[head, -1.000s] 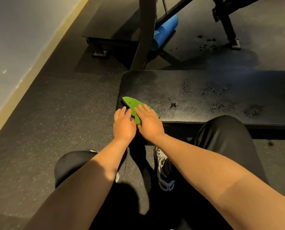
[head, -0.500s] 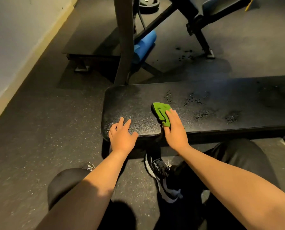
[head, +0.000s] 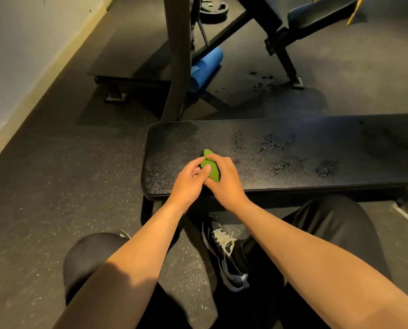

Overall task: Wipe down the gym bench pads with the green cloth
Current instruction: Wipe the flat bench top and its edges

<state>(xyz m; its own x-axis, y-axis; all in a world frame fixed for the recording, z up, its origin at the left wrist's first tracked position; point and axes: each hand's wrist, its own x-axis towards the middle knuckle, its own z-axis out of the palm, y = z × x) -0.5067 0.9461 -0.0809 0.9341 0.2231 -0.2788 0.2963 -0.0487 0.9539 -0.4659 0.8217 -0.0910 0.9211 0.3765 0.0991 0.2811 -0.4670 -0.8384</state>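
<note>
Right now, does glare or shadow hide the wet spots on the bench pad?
Head view: dim warm light, no harsh glare; water droplets stand out on the black textured bench pad right of the green cloth; the pad's far right end sinks into shadow; wide-angle bends edges.

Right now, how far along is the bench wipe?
Early. Done: the left end of the bench pad looks free of droplets. In hand: the left hand and right hand both grip the green cloth over that end, apparently regathering it. Left: droplet patches across the pad's middle and right.
</note>
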